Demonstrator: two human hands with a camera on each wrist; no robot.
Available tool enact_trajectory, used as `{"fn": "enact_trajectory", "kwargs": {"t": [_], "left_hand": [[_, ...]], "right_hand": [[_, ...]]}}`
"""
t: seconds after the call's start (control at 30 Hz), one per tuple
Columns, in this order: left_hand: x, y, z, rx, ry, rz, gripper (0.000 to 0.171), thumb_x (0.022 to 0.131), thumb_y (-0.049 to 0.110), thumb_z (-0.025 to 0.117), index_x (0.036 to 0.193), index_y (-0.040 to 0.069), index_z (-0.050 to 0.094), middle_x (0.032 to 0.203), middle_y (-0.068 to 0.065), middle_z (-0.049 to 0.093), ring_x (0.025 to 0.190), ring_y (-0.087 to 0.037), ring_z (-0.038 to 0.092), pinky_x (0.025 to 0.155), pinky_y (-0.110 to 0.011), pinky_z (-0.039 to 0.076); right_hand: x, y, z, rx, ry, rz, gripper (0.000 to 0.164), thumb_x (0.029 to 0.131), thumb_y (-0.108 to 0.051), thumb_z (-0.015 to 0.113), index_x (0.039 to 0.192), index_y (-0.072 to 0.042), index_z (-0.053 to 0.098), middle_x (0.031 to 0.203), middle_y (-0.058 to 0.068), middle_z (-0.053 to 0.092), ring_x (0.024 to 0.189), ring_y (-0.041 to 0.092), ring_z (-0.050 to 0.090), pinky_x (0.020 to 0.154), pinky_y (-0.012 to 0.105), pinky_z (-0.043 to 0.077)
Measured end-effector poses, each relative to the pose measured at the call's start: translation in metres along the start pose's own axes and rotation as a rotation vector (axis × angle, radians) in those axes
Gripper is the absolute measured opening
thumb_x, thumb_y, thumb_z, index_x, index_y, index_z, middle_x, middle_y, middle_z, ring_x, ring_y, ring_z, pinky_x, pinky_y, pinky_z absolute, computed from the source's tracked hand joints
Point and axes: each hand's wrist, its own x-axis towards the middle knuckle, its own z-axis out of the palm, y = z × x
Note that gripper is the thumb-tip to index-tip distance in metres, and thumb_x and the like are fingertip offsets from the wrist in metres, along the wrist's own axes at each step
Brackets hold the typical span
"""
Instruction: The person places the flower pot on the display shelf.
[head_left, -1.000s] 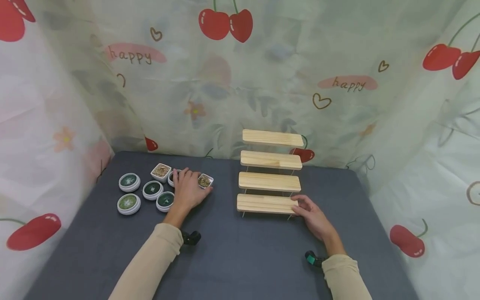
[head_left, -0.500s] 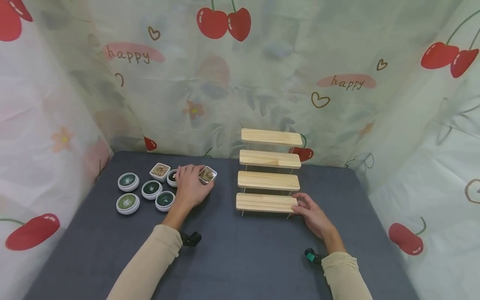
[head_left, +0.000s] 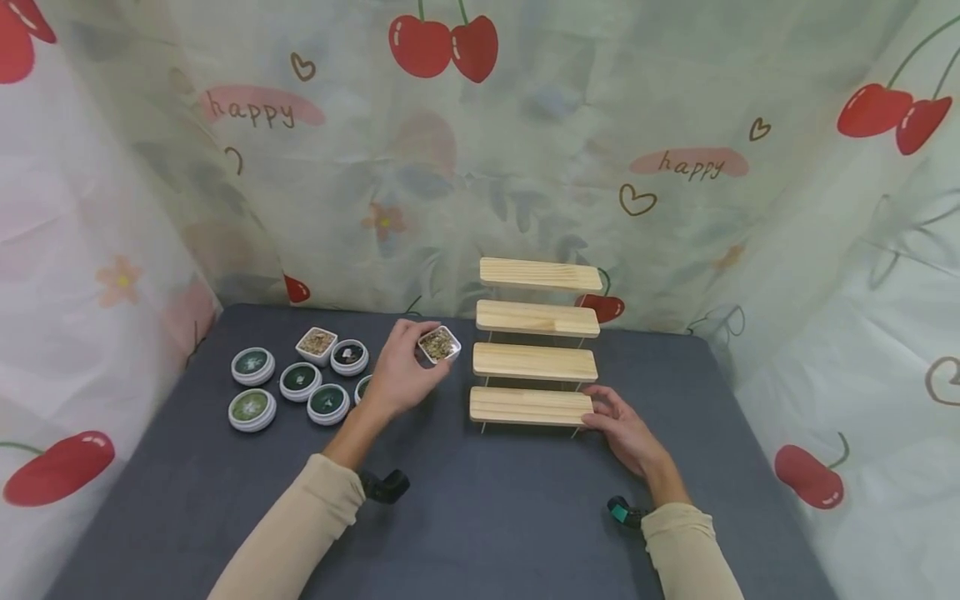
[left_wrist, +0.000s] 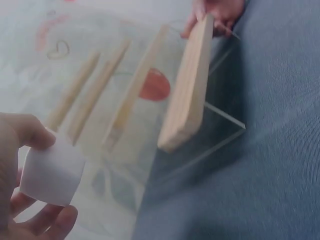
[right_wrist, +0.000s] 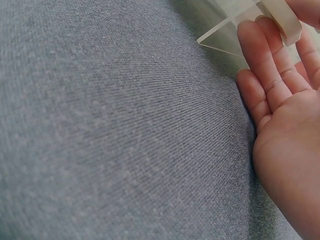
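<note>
Two-handed: pinching square white bowl (left_wrist: 52, 170), left grip (head_left: 401, 371); oblong pale-wood shelf (head_left: 528, 406), right grip (head_left: 626, 432); may spill brownish flakes (head_left: 439, 343) if tilted.

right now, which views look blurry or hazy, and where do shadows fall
Left wrist view: hazy and soft, the white dish and wooden boards lacking crisp edges, a dark shadow on the cloth under the nearest board; right wrist view: cloth weave blurred toward the left edge, shadow along the right hand; head view: clearer, fairly evenly lit.
</note>
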Motion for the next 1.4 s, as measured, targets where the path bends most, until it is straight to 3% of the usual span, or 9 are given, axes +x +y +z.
{"fn": "enact_trajectory", "kwargs": {"t": [0.2,0.33,0.7,0.87,1.03,1.4], "left_hand": [[-0.002,0.017,0.007,-0.138,-0.042,0.012,0.06,0.082,0.017,0.081,0.136,0.006,0.058,0.122,-0.013,0.057,0.106,-0.027,0.061,0.092,-0.042,0.059],[-0.003,0.026,0.016,-0.237,-0.085,-0.003,0.058,0.081,0.013,0.083,0.132,0.006,0.057,0.123,-0.013,0.061,0.114,-0.03,0.062,0.1,-0.049,0.056],[-0.001,0.043,0.041,-0.388,-0.229,-0.017,0.057,0.08,0.012,0.087,0.129,0.009,0.059,0.123,-0.01,0.062,0.115,-0.027,0.064,0.099,-0.039,0.058],[0.001,0.049,0.052,-0.454,-0.281,0.056,0.055,0.077,0.008,0.089,0.127,0.011,0.064,0.128,-0.008,0.058,0.118,-0.027,0.064,0.102,-0.04,0.057],[0.002,0.056,0.061,-0.428,-0.302,0.104,0.054,0.079,0.015,0.089,0.128,0.015,0.067,0.123,-0.005,0.058,0.114,-0.028,0.062,0.101,-0.041,0.057],[-0.003,0.07,0.085,-0.362,-0.322,0.048,0.054,0.078,0.015,0.09,0.127,0.011,0.066,0.122,-0.006,0.063,0.107,-0.02,0.068,0.097,-0.036,0.059]], "right_hand": [[0.0,0.001,0.002,0.011,-0.004,0.011,0.054,0.096,-0.018,0.071,0.14,-0.02,0.039,0.111,-0.008,0.07,0.107,0.012,0.065,0.1,0.023,0.042],[0.0,0.0,0.001,0.009,0.0,0.014,0.054,0.096,-0.019,0.071,0.139,-0.021,0.039,0.112,-0.009,0.071,0.108,0.011,0.065,0.1,0.024,0.042],[-0.001,0.001,-0.001,0.011,-0.004,0.006,0.055,0.096,-0.017,0.071,0.14,-0.018,0.039,0.11,-0.009,0.071,0.105,0.01,0.066,0.099,0.024,0.043],[0.0,0.0,-0.001,0.014,-0.001,0.01,0.056,0.096,-0.015,0.07,0.142,-0.016,0.037,0.109,-0.009,0.071,0.103,0.01,0.066,0.099,0.023,0.043],[0.001,-0.001,-0.002,0.006,0.012,0.005,0.059,0.096,-0.014,0.07,0.143,-0.011,0.035,0.108,-0.009,0.07,0.102,0.009,0.065,0.098,0.021,0.042],[0.002,-0.001,0.0,-0.002,0.015,0.034,0.058,0.096,-0.018,0.072,0.142,-0.015,0.037,0.11,-0.01,0.071,0.104,0.007,0.066,0.1,0.021,0.039]]}}
